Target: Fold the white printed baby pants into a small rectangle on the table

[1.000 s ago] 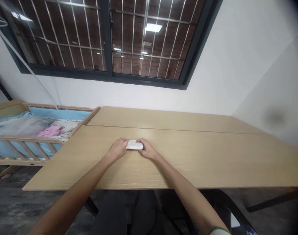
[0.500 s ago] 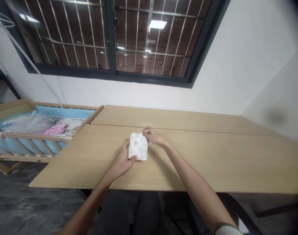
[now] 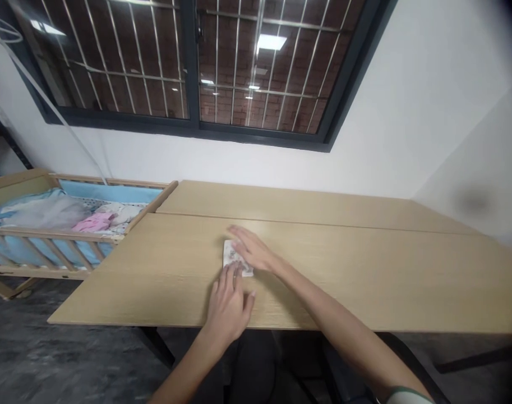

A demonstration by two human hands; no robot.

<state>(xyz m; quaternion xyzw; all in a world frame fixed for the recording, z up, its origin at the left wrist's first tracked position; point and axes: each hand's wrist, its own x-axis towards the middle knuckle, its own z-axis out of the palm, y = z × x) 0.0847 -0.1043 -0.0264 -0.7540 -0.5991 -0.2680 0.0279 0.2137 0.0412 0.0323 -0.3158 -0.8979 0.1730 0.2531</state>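
Observation:
A small folded white cloth [image 3: 229,253] lies on the light wooden table [image 3: 348,280], near its front middle. My right hand [image 3: 251,250] rests flat on top of the cloth with fingers stretched out, covering most of it. My left hand [image 3: 229,303] lies flat on the table just in front of the cloth, fingers extended, fingertips touching the cloth's near edge. Neither hand grips anything.
A wooden baby crib [image 3: 58,230] with blue lining, a pink garment [image 3: 91,223] and pale bedding stands against the table's left end. A white wall and a barred dark window [image 3: 188,62] are behind the table. A dark chair part [image 3: 411,365] shows at the lower right.
The cloth, held up between both hands half a second ago, now lies flat on the table. My right hand has come down on it and my left hand has let go and flattened.

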